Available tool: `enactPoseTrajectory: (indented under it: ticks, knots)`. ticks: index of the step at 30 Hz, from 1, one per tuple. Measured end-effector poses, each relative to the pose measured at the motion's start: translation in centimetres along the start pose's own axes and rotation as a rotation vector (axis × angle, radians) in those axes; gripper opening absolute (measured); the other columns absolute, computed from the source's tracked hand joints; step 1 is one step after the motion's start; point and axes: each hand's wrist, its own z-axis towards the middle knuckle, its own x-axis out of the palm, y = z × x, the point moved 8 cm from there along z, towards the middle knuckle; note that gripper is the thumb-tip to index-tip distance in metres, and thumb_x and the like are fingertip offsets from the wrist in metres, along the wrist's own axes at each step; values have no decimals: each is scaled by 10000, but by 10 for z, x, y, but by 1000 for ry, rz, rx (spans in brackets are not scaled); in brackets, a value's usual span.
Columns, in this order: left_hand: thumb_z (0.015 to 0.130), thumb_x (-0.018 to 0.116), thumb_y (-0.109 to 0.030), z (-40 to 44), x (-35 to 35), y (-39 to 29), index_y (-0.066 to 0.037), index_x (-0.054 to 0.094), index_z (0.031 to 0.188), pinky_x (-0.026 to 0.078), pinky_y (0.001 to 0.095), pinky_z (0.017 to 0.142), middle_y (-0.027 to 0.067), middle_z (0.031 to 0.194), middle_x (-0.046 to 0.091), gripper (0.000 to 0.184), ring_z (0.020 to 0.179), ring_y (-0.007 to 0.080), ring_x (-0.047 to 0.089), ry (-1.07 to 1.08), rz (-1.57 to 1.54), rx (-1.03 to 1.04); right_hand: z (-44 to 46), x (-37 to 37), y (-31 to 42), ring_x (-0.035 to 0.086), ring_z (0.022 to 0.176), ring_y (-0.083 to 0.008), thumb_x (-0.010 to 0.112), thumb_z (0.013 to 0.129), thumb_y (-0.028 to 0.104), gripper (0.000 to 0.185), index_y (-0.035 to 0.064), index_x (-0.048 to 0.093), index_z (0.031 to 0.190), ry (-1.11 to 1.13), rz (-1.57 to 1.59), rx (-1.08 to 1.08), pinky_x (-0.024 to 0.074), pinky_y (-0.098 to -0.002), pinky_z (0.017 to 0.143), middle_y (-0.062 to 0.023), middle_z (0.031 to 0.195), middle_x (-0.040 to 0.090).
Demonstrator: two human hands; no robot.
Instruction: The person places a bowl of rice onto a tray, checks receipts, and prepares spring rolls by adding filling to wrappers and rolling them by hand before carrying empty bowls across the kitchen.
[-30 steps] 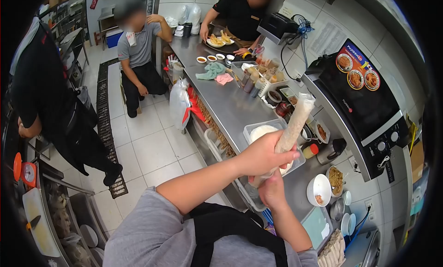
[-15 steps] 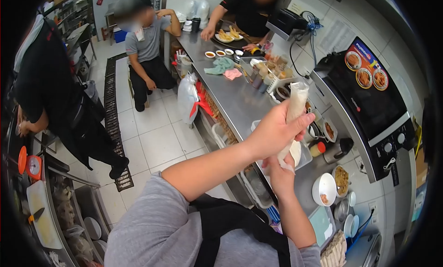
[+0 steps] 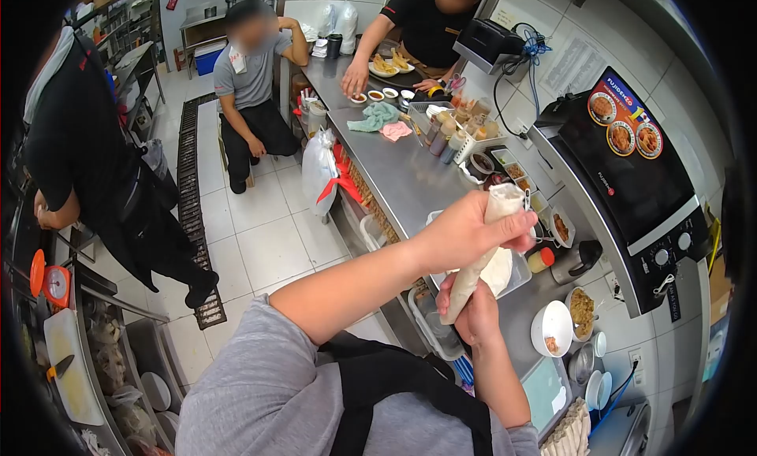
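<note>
A long, pale uncooked spring roll [image 3: 467,286] is held up at a slant in front of me. My left hand [image 3: 479,229] wraps round its upper part, and the top end [image 3: 505,194] sticks out above the thumb. Lower down, my right hand [image 3: 476,310] curls round the roll near its bottom end; some of those fingers are hidden behind it. Behind the roll, a clear plastic tub [image 3: 516,276] holds a round white sheet like a wrapper [image 3: 497,270]. Similar rolls [image 3: 569,431] lie side by side at the lower right.
A white bowl [image 3: 552,323] and a bowl of chopped filling [image 3: 582,310] stand on the steel counter [image 3: 422,184]. A microwave-like oven [image 3: 631,188] juts out at right. A co-worker's hand [image 3: 355,79] is over small sauce cups. Two other people are at left.
The roll's upper end has come down a little, and its lower end now shows beside my right hand. The co-worker's hand has moved from the plate to the sauce cups.
</note>
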Motion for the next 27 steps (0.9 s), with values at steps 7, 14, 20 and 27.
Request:
enactPoseTrajectory:
  ticks: [7,14,20,27]
  knots:
    - [977,619,-233,-11,3,5,-51,575,811,396,240,532,-47,643,536,250,588,40,488,-37,12,-155,-4,-20,20,510,1183,-186,431,1019,150,358,-17,503,1327,-286,-142,-100,395,-355,1003,-86,1278,552]
    - [906,690,-179,-18,-12,12,-18,565,764,426,289,521,72,620,580,248,563,94,522,-336,630,85,-60,47,128,440,1263,-311,575,928,417,457,128,626,1278,-444,-1567,-942,330,-455,979,-64,1389,519]
    - [852,716,-155,-17,-7,23,-48,582,881,487,356,576,125,725,654,174,624,306,628,-263,797,152,-48,66,138,385,1311,-278,661,841,411,372,168,684,1122,-516,-1767,-880,259,-478,939,-3,1417,505]
    - [786,726,-115,-18,13,20,-39,590,816,471,308,584,99,737,656,159,601,203,604,-65,650,82,-48,38,165,440,1284,-293,584,944,325,294,77,742,926,-162,-1343,-668,278,-474,989,-38,1374,545]
